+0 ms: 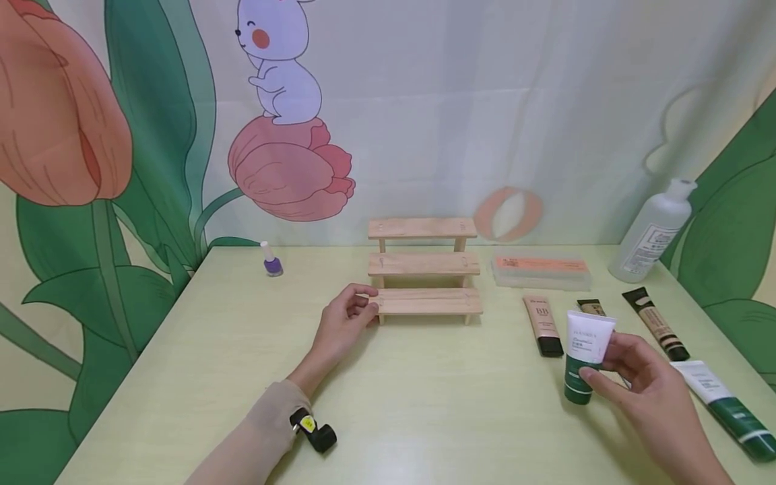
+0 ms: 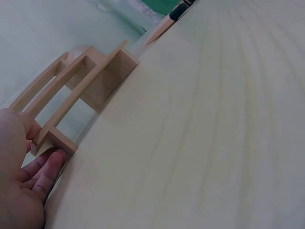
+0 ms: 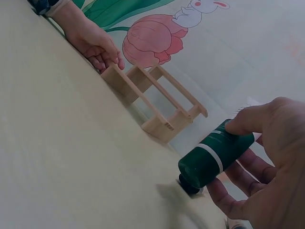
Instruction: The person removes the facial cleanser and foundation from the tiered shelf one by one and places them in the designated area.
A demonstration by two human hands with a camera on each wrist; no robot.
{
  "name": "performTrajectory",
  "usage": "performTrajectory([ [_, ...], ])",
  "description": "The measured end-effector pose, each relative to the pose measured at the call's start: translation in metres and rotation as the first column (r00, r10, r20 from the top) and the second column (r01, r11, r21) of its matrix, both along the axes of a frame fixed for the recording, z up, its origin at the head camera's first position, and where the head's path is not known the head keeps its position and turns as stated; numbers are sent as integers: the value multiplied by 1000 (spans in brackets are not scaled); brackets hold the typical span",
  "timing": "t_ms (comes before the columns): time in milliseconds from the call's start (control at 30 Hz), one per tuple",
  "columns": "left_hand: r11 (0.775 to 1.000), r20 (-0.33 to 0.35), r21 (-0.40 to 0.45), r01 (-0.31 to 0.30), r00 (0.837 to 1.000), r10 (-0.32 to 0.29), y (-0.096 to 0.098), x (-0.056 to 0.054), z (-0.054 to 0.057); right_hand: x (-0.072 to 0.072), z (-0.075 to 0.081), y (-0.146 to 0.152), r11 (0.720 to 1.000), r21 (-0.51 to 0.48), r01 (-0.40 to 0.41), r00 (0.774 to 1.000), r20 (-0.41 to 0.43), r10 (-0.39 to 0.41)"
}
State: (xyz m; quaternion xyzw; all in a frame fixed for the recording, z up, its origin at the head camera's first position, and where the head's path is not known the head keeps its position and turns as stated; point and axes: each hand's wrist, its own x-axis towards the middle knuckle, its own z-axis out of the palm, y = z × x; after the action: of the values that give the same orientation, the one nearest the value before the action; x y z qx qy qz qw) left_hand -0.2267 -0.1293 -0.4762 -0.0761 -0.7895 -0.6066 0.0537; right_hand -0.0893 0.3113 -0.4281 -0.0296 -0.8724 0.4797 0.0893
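My right hand [image 1: 651,391] holds a small white and green squeeze tube [image 1: 587,350] cap down, thumb on the near side and fingers behind. The right wrist view shows the tube's green cap [image 3: 195,167] tilted above the table. At the middle of the table stands a three-step wooden display rack [image 1: 424,302], its steps bare. My left hand [image 1: 345,320] grips the left end of its lowest step. In the left wrist view, the thumb side of the left hand [image 2: 21,157] lies over the step's end, fingers beside the leg underneath.
Right of the rack lie a BB cream tube [image 1: 542,327], a clear flat case [image 1: 541,271], a dark brown tube [image 1: 655,323] and a larger white and green tube [image 1: 727,411]. A translucent bottle [image 1: 651,232] stands far right. Purple nail polish [image 1: 272,261] stands back left.
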Motion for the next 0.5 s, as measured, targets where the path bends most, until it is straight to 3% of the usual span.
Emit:
performTrajectory([
  [300,1000,6,-21,-12,1000,12,0,-1,0,10,-11,2,1000,20,-9,989,151,6],
  [500,1000,10,-24,-12,1000,12,0,-1,-1,13,-16,3,999,45,-26,981,195,16],
])
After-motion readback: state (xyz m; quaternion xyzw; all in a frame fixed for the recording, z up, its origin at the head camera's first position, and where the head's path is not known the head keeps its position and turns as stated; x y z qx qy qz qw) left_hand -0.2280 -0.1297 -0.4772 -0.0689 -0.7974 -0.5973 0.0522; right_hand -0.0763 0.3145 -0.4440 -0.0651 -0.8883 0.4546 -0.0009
